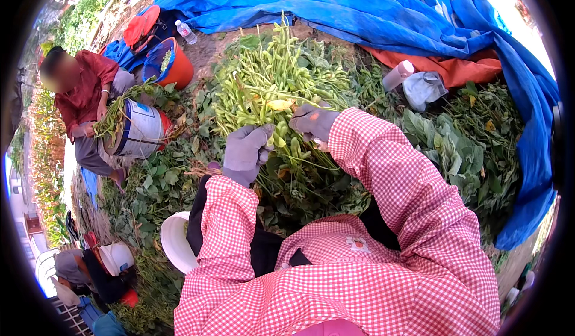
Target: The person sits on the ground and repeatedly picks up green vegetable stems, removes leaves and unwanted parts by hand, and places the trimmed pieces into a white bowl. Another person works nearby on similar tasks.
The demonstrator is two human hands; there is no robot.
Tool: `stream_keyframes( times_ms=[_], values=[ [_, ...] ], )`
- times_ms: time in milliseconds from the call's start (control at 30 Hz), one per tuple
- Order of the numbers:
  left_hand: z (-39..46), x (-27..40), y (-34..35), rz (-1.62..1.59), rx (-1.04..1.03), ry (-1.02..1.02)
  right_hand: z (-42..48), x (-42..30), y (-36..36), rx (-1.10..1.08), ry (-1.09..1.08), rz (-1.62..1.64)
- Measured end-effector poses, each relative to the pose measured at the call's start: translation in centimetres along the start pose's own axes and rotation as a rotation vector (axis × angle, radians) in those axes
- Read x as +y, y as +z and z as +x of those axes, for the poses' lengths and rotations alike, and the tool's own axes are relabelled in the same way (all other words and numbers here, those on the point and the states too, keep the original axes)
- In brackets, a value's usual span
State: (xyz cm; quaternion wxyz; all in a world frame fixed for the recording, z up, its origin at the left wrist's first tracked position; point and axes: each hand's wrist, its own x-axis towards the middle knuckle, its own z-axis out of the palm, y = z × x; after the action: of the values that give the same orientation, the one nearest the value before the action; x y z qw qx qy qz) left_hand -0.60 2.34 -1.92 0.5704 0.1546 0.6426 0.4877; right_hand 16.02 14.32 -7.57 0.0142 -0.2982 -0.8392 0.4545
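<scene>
Both my hands wear grey work gloves, under red-and-white checked sleeves, and are held apart at the near edge of a heap of green soybean plants with pods (278,75). My left hand (248,149) has its fingers curled by some pods; whether it grips one cannot be told. My right hand (313,121) is closed around thin green stems of a pod-bearing soybean plant, with pods hanging between the two hands. A yellowed leaf (280,104) lies just beyond them. Stripped stems and leaves spread below my hands.
A white bucket (173,241) stands by my left side. Left are a person in red (92,80) holding stems over a white bucket (146,127), an orange bucket (182,68) and another bent-over person (96,273). A blue tarp (341,8), pink bottle (398,74) and plastic bag (422,91) lie beyond.
</scene>
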Motion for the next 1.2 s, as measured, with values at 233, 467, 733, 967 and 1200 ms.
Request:
stream_keyframes(
  times_ms=[233,467,733,967,1200],
  values=[
    [-0.7,0.2,1.0,0.076,0.012,0.020,1.5,0.8,4.4,0.129,0.536,1.123],
    [0.1,-0.8,0.9,0.037,0.047,0.059,-0.8,-0.9,4.4,0.125,0.527,1.169],
    [0.0,-1.4,0.0,-0.043,-0.084,0.025,-2.5,-4.6,3.2,0.233,0.680,1.133],
    [-2.1,-3.9,-0.6,-0.120,-0.176,-0.145,-1.4,-3.0,3.1,0.304,0.736,1.241],
    [-0.8,-5.1,1.7,-0.303,0.035,-0.091,-2.7,-3.8,6.3,0.402,0.326,0.528]
  ],
)
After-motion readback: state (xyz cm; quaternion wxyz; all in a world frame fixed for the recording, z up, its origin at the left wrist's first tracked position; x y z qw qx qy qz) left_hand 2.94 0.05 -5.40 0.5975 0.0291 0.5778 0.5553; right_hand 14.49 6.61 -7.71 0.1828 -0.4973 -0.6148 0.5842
